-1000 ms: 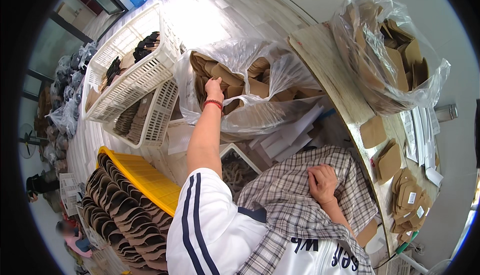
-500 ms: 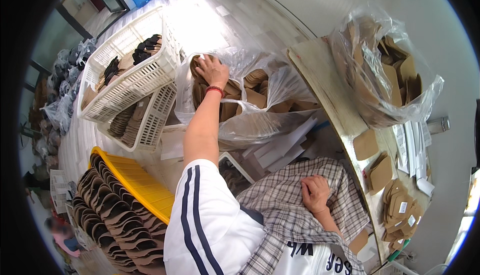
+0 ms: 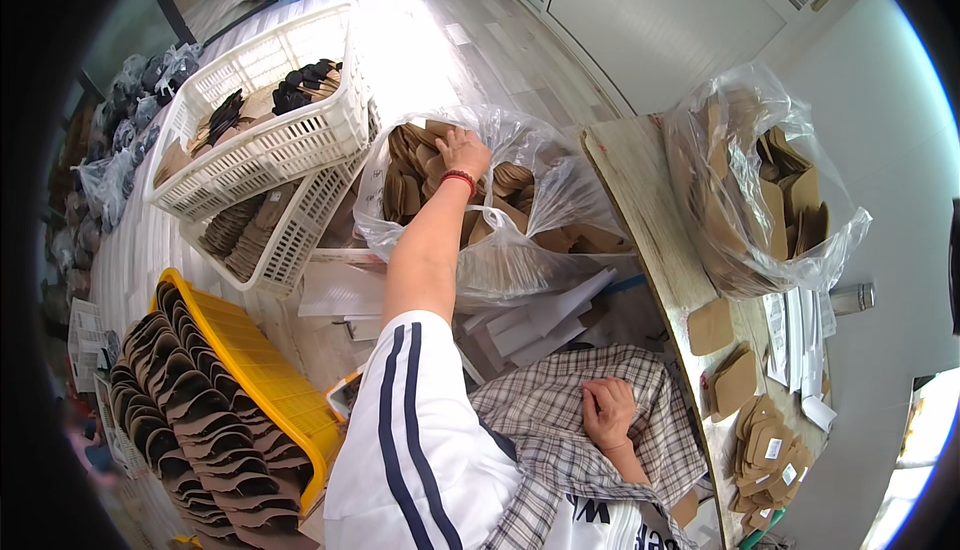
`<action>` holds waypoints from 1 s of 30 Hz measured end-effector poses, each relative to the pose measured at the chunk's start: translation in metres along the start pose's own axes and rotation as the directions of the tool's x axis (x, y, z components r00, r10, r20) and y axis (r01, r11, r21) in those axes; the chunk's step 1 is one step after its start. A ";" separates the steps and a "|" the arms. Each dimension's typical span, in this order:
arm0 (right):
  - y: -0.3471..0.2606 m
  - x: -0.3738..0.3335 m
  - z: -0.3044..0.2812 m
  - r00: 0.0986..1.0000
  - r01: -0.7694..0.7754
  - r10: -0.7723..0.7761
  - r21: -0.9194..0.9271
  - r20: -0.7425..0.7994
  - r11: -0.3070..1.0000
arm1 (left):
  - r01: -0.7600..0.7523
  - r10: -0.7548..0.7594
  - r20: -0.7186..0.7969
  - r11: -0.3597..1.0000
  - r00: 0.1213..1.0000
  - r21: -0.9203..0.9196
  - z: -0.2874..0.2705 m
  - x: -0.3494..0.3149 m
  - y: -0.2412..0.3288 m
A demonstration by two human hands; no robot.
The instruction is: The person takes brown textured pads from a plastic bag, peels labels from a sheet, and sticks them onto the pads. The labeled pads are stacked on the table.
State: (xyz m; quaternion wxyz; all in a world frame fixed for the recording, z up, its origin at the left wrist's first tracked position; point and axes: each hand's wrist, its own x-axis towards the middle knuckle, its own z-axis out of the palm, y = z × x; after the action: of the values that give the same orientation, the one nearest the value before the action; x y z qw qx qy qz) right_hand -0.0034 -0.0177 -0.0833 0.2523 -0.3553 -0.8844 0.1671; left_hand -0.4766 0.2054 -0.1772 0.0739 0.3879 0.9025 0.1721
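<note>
My left hand (image 3: 463, 153), with a red band at the wrist, reaches into a clear plastic bag (image 3: 520, 260) on the floor. The bag holds several brown insole-shaped pieces (image 3: 410, 175). The fingers rest on the pieces at the bag's far side; whether they grip one is hidden. My right hand (image 3: 607, 412) lies flat on the plaid cloth (image 3: 540, 420) over my lap, holding nothing.
Two white slatted crates (image 3: 262, 155) with brown and black pieces stand stacked at left. A yellow crate (image 3: 250, 370) of dark insoles sits lower left. At right, a wooden table (image 3: 640, 210) carries another plastic bag (image 3: 760, 190) of brown pieces and stacks of cut pieces (image 3: 765, 445). White sheets (image 3: 540, 315) lie on the floor.
My left hand has reached farther forward and left, deeper into the floor bag. The right hand stayed on my lap. The view has shifted slightly.
</note>
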 end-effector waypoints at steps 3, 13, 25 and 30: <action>0.000 0.000 0.000 1.000 0.006 -0.006 -0.003 0.000 1.000 | -0.017 0.017 -0.036 1.000 0.999 0.013 -0.001 0.000 0.000; 0.001 0.001 -0.001 1.000 0.011 -0.011 0.011 -0.013 1.000 | -0.112 0.102 -0.185 0.993 0.978 -0.047 -0.065 -0.010 0.000; 0.005 0.000 -0.003 1.000 -0.023 0.023 0.041 -0.014 0.999 | -0.419 0.356 0.222 0.774 0.908 0.474 -0.028 -0.016 0.038; 0.006 0.001 -0.004 1.000 -0.031 0.031 0.060 -0.005 0.998 | -0.542 0.560 0.127 0.680 0.819 0.494 -0.024 -0.001 0.042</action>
State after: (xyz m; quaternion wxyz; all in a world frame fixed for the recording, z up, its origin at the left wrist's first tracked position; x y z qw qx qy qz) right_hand 0.0011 -0.0124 -0.0821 0.2630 -0.3617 -0.8727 0.1962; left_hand -0.4541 0.2257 -0.1397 -0.1019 0.6433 0.7571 -0.0513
